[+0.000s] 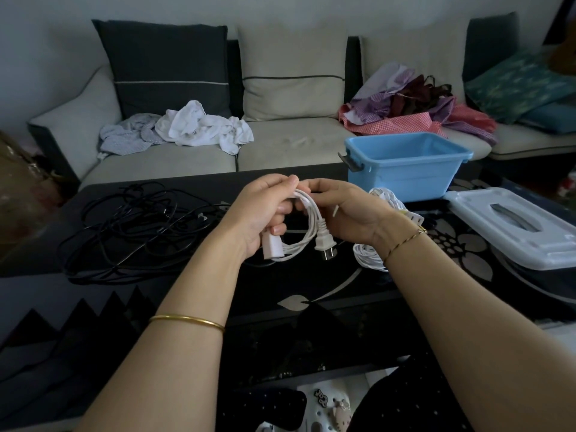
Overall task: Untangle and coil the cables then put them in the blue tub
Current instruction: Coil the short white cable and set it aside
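Note:
My left hand (265,210) grips a coiled white power cable (304,232) above the black table; its plug (324,244) and pale socket end (272,249) hang below the hand. My right hand (346,213) pinches the top of the same coil beside the left fingers. More white cable (367,257) lies on the table behind and under my right wrist. A tangle of black cables (134,226) lies on the table's left half. The blue tub (405,166) stands open at the table's far right edge.
A white lid (514,226) lies on the table, right of the tub. The glossy black table (311,291) has a flower pattern. Behind it a sofa (286,145) carries piles of clothes. Slippers show under the table's near edge.

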Tool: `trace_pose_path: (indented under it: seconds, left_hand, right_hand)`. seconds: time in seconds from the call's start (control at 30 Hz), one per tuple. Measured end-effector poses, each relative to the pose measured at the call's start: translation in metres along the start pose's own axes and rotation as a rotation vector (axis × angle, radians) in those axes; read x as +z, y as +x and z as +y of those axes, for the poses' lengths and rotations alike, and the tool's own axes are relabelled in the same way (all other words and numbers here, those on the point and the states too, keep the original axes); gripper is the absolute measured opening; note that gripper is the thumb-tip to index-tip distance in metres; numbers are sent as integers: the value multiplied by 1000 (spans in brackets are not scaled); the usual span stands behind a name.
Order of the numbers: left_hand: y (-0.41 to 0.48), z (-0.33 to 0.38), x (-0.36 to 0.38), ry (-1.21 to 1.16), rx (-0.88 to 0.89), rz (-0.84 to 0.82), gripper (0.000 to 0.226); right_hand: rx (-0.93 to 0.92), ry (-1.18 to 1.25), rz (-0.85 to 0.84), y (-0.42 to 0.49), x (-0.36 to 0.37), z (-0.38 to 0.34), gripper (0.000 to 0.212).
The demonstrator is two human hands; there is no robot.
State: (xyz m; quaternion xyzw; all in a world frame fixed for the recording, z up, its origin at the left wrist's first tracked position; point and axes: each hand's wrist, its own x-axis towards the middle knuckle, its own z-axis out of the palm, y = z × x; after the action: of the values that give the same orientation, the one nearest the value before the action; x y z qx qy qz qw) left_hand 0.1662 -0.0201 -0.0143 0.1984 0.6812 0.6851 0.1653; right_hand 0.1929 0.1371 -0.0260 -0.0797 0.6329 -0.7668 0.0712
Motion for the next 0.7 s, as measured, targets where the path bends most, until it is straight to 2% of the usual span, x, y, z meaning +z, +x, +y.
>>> trace_pose_path:
  seconds: [0.1, 0.2, 0.4, 0.5, 0.7]
  left_hand:
    - [1, 4, 1, -57, -38, -47, 27]
    - [1, 6, 1, -115, -59, -91, 13]
    - [-2, 0, 1, -24, -5, -80, 11]
    - [-1, -2, 2, -21, 18, -60, 8]
    - [2, -4, 1, -14, 36, 1, 11]
  right_hand:
    - [8, 36, -45, 0, 4, -2, 16]
    - [29, 117, -33, 1, 3, 0, 14]
    - [58, 197, -66, -2, 5, 1, 23]
    - [61, 223, -33, -1, 4, 1, 18]
    - [67, 18, 46, -2, -6, -3, 16]
